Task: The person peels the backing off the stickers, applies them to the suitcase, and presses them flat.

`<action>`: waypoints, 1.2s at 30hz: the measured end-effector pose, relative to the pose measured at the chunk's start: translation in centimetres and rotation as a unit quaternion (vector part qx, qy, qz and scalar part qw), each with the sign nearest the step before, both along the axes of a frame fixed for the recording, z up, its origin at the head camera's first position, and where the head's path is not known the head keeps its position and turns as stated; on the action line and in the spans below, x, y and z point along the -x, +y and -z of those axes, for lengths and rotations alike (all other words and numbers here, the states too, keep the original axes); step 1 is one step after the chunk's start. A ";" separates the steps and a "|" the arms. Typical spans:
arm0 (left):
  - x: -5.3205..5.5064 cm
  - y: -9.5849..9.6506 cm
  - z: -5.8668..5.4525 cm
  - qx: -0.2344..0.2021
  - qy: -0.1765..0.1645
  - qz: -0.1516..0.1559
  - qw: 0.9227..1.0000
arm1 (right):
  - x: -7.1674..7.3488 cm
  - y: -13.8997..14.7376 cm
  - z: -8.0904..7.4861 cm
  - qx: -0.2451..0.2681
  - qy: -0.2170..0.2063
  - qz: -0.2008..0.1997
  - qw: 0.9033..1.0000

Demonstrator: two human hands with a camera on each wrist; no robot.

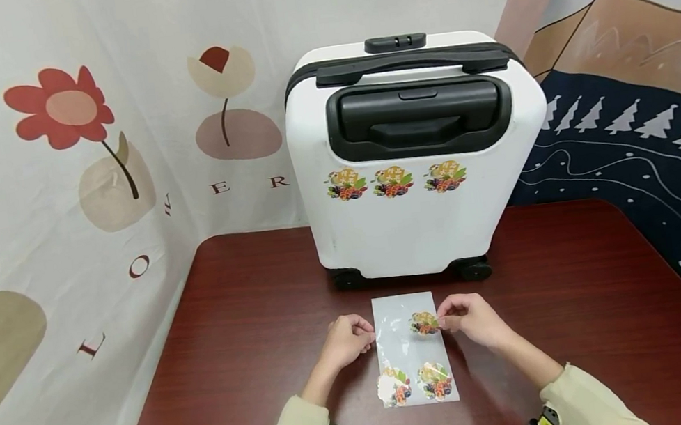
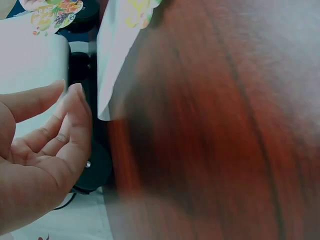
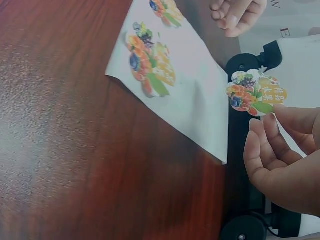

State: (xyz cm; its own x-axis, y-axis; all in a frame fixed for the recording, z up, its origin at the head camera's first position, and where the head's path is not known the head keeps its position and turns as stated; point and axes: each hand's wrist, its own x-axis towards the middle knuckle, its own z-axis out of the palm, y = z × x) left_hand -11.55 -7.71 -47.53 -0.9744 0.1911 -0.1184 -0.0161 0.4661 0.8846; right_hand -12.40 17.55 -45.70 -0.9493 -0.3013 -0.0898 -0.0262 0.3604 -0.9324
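My right hand (image 1: pixel 472 320) pinches a fruit-print sticker (image 3: pixel 250 95) by its edge between thumb and forefinger, holding it up over the sheet. Beneath lies a white backing sheet (image 1: pixel 397 336) on the table. Two similar stickers remain on its near half, one at the left (image 1: pixel 401 391) and one at the right (image 1: pixel 437 382). My left hand (image 1: pixel 347 340) hovers by the sheet's left edge, fingers loosely bent. In the left wrist view a narrow gap shows between its thumb and fingertips, with nothing in it.
A white suitcase (image 1: pixel 396 234) with black handles stands upright behind the sheet. Three fruit stickers (image 1: pixel 393 182) sit in a row on its front below the handle recess. The dark red wooden table (image 1: pixel 235 337) meets printed cloth (image 1: pixel 146 108) at the back and sides.
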 end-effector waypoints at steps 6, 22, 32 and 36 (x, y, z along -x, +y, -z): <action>0.4 0.6 -1.0 -0.024 0.033 0.020 0.999 | 0.5 -0.1 -1.1 0.000 0.013 -0.016 1.000; 0.6 2.0 -3.5 -0.082 0.059 0.029 0.994 | 1.3 -1.7 -3.5 0.011 0.030 -0.059 0.998; 0.3 1.9 -4.0 -0.113 0.058 0.032 0.991 | 1.5 -2.0 -4.1 0.013 0.028 -0.062 0.998; 0.3 1.8 -4.1 -0.116 0.069 0.038 0.990 | 1.6 -2.1 -4.2 0.021 0.052 -0.074 0.996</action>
State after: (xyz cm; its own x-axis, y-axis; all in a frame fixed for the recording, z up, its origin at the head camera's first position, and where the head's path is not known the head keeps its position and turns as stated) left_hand -11.85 -5.87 -43.39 -0.9598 0.2716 0.0712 0.1408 0.2460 0.9590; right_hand -14.00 15.46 -41.50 -0.8974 -0.4406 0.0215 -0.1729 0.3066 -0.9360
